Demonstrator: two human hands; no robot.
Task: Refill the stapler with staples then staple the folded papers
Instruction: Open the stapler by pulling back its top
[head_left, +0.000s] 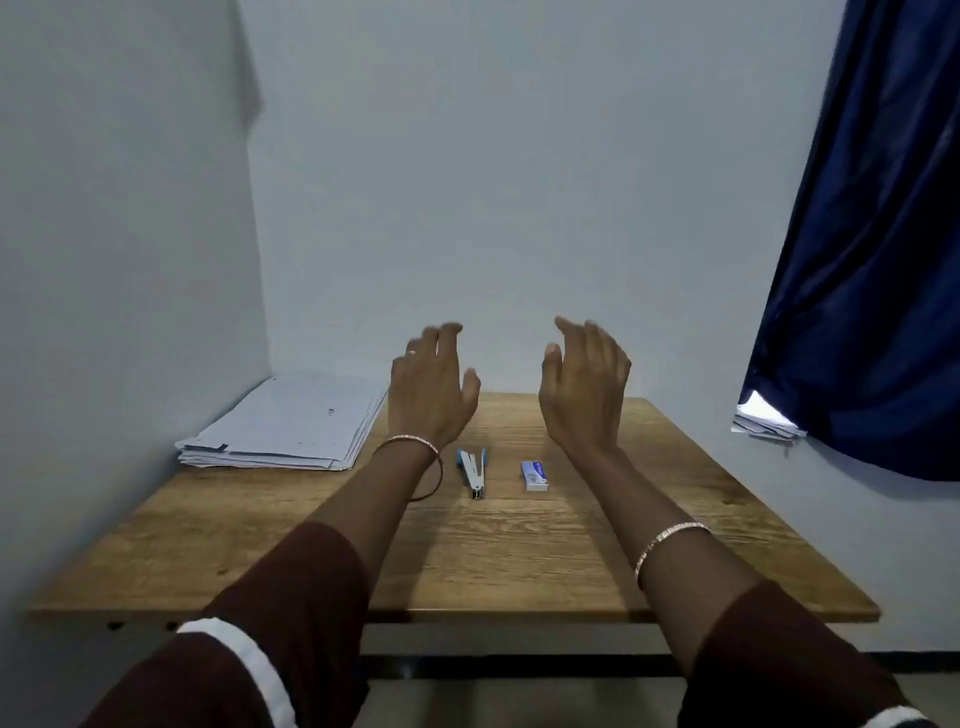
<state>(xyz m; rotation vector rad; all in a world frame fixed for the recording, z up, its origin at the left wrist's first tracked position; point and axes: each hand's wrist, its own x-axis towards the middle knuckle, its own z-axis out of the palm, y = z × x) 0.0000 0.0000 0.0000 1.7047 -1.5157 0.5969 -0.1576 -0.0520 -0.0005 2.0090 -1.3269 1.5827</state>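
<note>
A small blue and white stapler (473, 473) lies on the wooden table (467, 561), near its middle. Just right of it sits a small white and blue staple box (534, 475). A stack of folded white papers (284, 427) rests at the table's back left corner against the wall. My left hand (431, 387) hovers above the table behind the stapler, fingers spread, holding nothing. My right hand (584, 387) is raised beside it, behind the staple box, fingers apart and empty. Both hands are apart from every object.
Grey walls close the table in at the back and left. A dark blue curtain (872, 260) hangs at the right, with more white papers (763, 418) on a ledge under it. The table's front edge is near my elbows.
</note>
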